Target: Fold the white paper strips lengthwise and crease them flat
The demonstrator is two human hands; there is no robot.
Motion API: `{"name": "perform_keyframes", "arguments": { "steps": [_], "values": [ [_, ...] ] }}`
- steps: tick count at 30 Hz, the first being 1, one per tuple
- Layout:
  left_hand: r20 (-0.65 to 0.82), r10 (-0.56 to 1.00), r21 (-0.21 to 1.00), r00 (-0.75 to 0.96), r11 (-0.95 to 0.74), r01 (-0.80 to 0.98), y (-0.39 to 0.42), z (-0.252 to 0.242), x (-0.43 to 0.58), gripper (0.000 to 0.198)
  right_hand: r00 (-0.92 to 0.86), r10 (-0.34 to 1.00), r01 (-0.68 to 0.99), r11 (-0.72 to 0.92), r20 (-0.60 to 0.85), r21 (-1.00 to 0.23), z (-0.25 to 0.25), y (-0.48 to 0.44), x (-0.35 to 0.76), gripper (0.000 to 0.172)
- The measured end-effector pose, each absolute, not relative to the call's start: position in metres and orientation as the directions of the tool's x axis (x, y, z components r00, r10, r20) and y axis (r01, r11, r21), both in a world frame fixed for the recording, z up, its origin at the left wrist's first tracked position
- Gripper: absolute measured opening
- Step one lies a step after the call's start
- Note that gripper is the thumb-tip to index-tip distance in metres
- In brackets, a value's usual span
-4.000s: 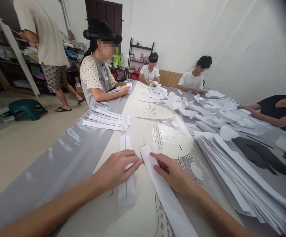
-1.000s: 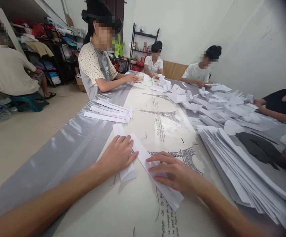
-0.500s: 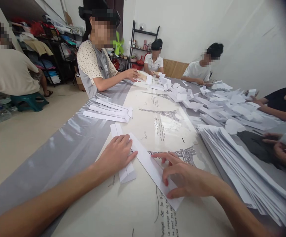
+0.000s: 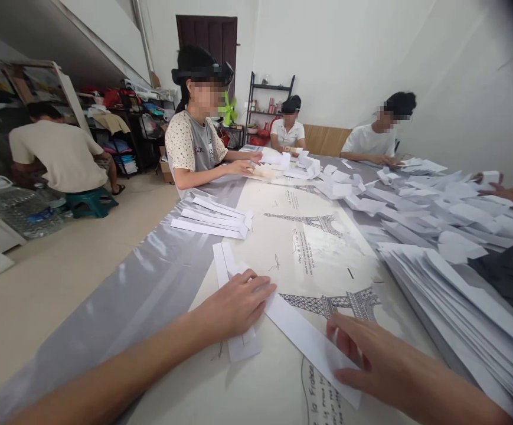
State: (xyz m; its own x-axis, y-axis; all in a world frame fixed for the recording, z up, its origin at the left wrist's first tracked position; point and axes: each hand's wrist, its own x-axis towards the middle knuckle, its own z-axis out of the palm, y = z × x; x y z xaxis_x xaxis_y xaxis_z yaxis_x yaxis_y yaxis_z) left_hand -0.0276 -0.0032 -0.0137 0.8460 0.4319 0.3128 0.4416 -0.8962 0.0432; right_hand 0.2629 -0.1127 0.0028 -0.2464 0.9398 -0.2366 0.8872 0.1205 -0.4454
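My left hand (image 4: pixel 244 302) lies palm down across two white paper strips, its fingers resting on the upper end of the slanting one. That slanting folded paper strip (image 4: pixel 303 330) runs down to the right over the printed tablecloth. Beneath my left hand, a second folded paper strip (image 4: pixel 223 260) shows at both ends, with a crease line along it. My right hand (image 4: pixel 362 357) hovers at or just over the slanting strip's lower part, thumb and fingers apart; whether it touches the paper I cannot tell.
Several folded strips (image 4: pixel 212 217) lie beyond my left hand. At the right are a thick stack of paper sheets (image 4: pixel 451 307) and a heap of folded white papers (image 4: pixel 437 200). Co-workers sit around the table; one person (image 4: pixel 198 130) handles paper at the far left side.
The view has swung left and up. My right hand has slid toward the strip's lower end and lifted a little. My left fingers have shifted onto the slanting strip's upper end.
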Motion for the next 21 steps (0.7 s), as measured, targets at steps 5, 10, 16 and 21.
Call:
{"name": "perform_keyframes", "arguments": {
  "steps": [5,10,16,21],
  "values": [
    [0.323,0.427,0.103,0.844,-0.903,0.418,-0.002,-0.013,-0.03,0.035,-0.289,0.919,0.897,0.162,-0.27,-0.411,0.011,-0.109,0.26,0.013],
    [0.345,0.446,0.117,0.826,-0.894,0.433,0.001,-0.008,-0.035,0.026,-0.387,0.869,0.851,0.207,-0.309,-0.482,0.021,-0.103,0.255,0.013],
    [0.333,0.403,0.024,0.853,-0.907,0.42,0.006,-0.001,-0.038,0.012,-0.326,0.901,0.842,0.139,-0.287,-0.522,0.019,-0.1,0.258,0.015],
    [0.432,0.339,-0.062,0.836,-0.914,0.402,0.007,0.005,-0.041,0.014,-0.401,0.906,0.792,0.269,-0.134,-0.548,0.024,-0.09,0.249,0.012]
  ]
}}
